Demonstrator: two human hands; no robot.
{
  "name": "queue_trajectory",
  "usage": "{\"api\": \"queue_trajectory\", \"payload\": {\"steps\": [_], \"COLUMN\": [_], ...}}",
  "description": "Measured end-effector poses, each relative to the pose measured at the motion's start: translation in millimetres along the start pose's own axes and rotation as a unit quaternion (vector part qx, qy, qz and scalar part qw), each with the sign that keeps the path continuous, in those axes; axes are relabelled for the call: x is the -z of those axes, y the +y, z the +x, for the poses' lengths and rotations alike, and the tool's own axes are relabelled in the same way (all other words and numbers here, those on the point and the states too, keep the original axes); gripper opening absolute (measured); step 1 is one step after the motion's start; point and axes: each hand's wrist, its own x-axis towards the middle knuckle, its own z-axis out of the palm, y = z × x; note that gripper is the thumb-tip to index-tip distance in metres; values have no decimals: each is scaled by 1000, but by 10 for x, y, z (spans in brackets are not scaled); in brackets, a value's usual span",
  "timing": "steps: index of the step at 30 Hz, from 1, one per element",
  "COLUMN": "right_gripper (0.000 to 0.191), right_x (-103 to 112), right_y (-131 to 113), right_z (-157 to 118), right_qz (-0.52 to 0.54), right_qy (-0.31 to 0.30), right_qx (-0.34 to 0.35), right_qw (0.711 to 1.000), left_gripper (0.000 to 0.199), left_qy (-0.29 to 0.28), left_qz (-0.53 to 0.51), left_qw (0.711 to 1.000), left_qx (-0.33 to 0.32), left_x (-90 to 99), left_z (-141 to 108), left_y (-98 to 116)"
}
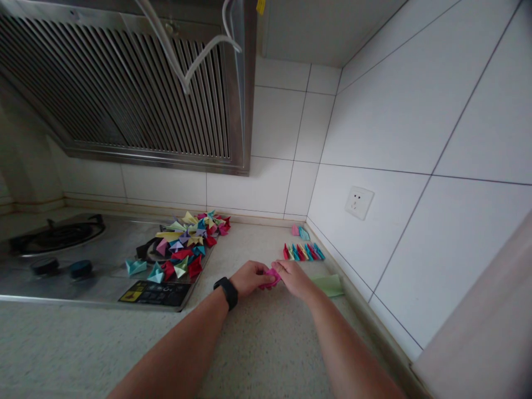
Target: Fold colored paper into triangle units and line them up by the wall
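Note:
A small piece of folded pink paper (271,279) is held between both hands, low over the speckled countertop (266,343). My left hand (250,277), with a black watch on its wrist, has its fingers closed on the paper's left side. On the other side, my right hand (294,279) pinches the paper's upper right edge. The fingers hide much of its shape. Just beyond my right hand lies a light green sheet (329,285). Behind the hands stands a row of small red, yellow and blue folded pieces (303,252).
Many colourful folded paper boats (183,238) are heaped over the right part of the gas stove (103,282). A pink and blue paper bit (301,231) lies near the corner. A range hood (137,88) hangs above; a tiled wall with a socket (359,202) bounds the right.

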Motion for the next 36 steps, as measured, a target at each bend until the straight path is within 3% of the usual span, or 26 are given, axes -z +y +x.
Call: {"api": "queue_trajectory", "payload": {"steps": [7, 12, 17, 21, 25, 29, 36], "right_gripper": [42, 43, 42, 40, 39, 40, 42], "right_x": [-9, -23, -67, -96, -108, -104, -30], "right_y": [0, -44, -79, -99, -64, 23, 85], "right_z": [2, -21, -47, -56, -46, -15, 18], "right_qz": [26, 132, 238, 297, 303, 253, 242], "right_qy": [-33, -67, -51, -54, -45, -9, 35], "right_qx": [-6, -35, -88, -91, -105, -108, -128], "right_qw": [999, 988, 966, 949, 946, 961, 961], "left_gripper": [38, 34, 30, 28, 30, 33, 43], "left_qy": [-66, -85, -79, -86, -92, -88, -55], "left_qz": [-7, -52, -86, -96, -100, -85, -114], "left_qw": [998, 994, 991, 989, 989, 992, 992], "left_qx": [-7, -34, -59, -67, -58, -34, 9], "left_x": [28, -7, -47, -50, -48, -39, -31], "left_z": [-24, -9, -14, -34, -49, -41, -43], "left_y": [-4, 10, 51, 83, 111, 115, 124]}}
